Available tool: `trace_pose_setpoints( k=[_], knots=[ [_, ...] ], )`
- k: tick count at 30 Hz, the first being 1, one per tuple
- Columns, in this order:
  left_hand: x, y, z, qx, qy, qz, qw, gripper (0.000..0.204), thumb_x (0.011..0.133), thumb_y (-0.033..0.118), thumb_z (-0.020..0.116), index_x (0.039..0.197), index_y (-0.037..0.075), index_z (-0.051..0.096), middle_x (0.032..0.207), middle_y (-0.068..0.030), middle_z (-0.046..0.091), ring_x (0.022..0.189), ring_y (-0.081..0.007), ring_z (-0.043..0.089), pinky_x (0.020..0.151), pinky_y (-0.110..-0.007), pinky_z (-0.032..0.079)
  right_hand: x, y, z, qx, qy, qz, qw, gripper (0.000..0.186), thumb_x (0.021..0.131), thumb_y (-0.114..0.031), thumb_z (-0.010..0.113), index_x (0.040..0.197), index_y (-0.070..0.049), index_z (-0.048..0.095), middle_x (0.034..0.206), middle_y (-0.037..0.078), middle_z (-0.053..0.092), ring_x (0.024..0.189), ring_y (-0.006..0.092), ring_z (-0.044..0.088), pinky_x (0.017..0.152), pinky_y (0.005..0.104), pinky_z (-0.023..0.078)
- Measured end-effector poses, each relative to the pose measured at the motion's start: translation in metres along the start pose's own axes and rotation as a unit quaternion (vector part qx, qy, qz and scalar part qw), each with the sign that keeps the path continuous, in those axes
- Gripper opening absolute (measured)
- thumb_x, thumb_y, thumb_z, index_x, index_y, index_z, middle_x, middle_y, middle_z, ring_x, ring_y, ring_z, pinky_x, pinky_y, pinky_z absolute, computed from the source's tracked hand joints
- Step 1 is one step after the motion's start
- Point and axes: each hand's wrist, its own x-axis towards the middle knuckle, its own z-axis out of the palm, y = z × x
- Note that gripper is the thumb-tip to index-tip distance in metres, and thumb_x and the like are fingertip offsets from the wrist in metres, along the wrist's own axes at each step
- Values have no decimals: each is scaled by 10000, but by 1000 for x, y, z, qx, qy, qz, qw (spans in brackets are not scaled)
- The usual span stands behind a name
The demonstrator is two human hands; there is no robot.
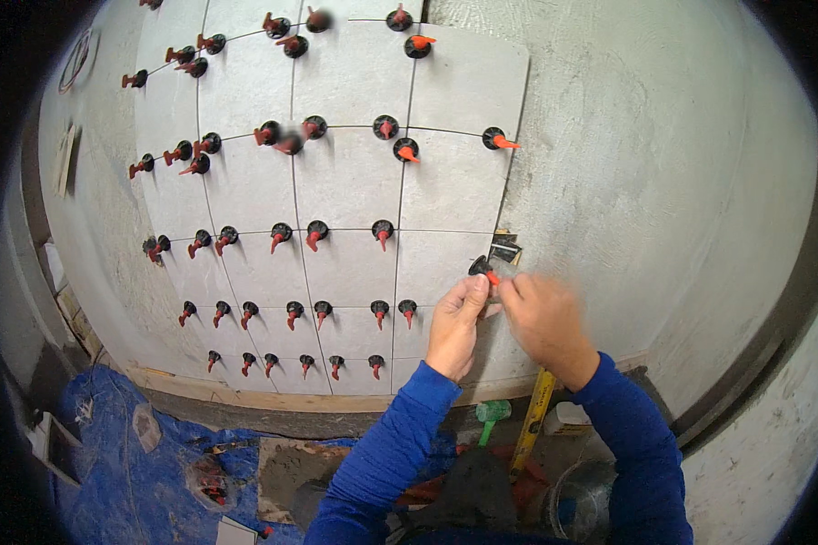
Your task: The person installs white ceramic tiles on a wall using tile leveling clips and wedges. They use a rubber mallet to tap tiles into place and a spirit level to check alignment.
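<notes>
At the right edge of the tiled area, my left hand [454,331] pinches a tile levelling spacer [480,265] with a black round base and an orange-red handle. My right hand [547,325], smeared by motion, is closed with its fingertips right beside that handle. Whatever its fingers hold is hidden. Both hands are just in front of the large light grey tiles [450,195] on the wall. Several more black-and-red spacers [383,232] stick out along the tile joints. Close above my hands, small dark pieces [506,247] show at the tile edge.
Bare plastered wall [627,182] lies to the right. Below stand a green mallet [493,411], a yellow spirit level [533,418], a white container [568,418] and a clear bucket [583,498]. A blue tarp [127,472] covers floor at left, with a bag of red parts [211,481].
</notes>
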Motion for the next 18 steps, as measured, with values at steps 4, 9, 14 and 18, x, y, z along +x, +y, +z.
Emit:
trace_pose_setpoints(
  k=[4,9,14,18],
  knots=[
    [-16,-4,9,-12,12,21,1000,355,1098,317,591,1210,-1,701,1175,-87,732,1113,-184,660,1033,-365,490,-20,-3,3,19,31,-14,999,168,900,-157,635,1042,-72,662,829,57,551,765,232,640,588,378,483],
    [-27,-15,14,-1,-14,47,999,316,1106,278,562,1173,1,698,1156,-117,730,1105,-226,667,1020,-395,496,-34,-5,6,327,38,145,933,172,1030,-198,620,1025,-36,680,766,34,576,646,155,592,557,311,460],
    [-13,-20,3,-132,-246,-10,960,385,1119,285,538,1280,-45,652,1153,-94,724,1058,-184,668,978,-347,513,-40,2,3,723,-56,338,601,308,1110,-260,553,973,-15,681,757,-11,616,618,54,536,563,250,444],
    [-15,-24,11,-13,20,-20,1000,380,1118,343,548,1284,24,672,1194,-54,717,1072,-146,657,935,-327,511,-29,7,9,543,23,251,801,274,1096,-243,575,986,-18,684,760,-3,617,619,73,552,551,271,445]
  ],
)
